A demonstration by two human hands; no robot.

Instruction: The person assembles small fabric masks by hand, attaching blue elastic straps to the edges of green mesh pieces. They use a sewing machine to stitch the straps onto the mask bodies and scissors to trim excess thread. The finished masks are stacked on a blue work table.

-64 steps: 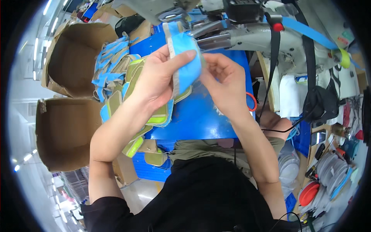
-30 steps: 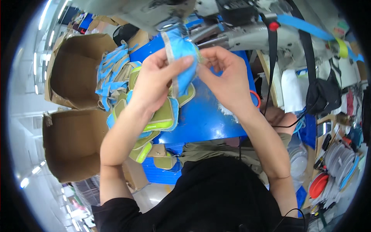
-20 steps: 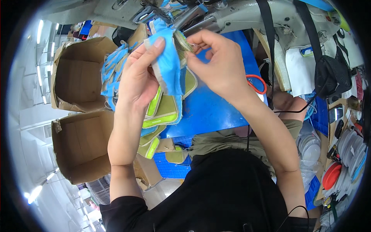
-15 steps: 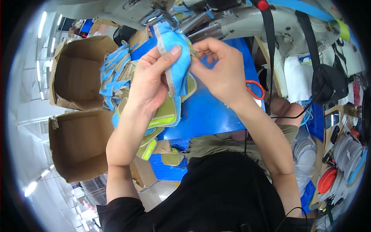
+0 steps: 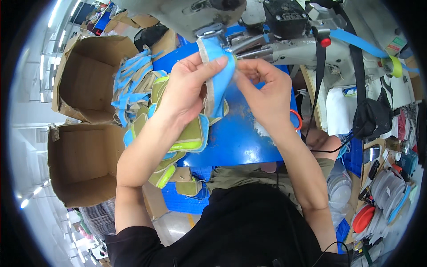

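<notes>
A light blue fabric piece with grey edging (image 5: pixel 222 75) is raised in front of the sewing machine (image 5: pixel 284 58). My left hand (image 5: pixel 189 86) grips it, thumb laid across the blue face and fingers behind. My right hand (image 5: pixel 267 86) is closed at the right edge of the piece, thumb and fingertips pinched together; the exact spot they pinch is partly hidden. The top of the piece reaches up to the metal parts of the machine. Under my left wrist lie several olive-green pouches with blue edges (image 5: pixel 191 133), stacked on the blue table (image 5: pixel 242 144).
Left of the pouches lies a heap of blue and beige fabric strips (image 5: pixel 133 84). Two open cardboard boxes, an upper one (image 5: pixel 86 75) and a lower one (image 5: pixel 82 160), stand farther left. A red scissors handle (image 5: pixel 296 119) is beside my right forearm. Black straps hold a black bag (image 5: pixel 373 118) at right.
The view has shifted, so more of the machine shows. Both hands keep hold of the blue fabric piece, which now hangs slightly more upright, with its top close to the metal parts.
</notes>
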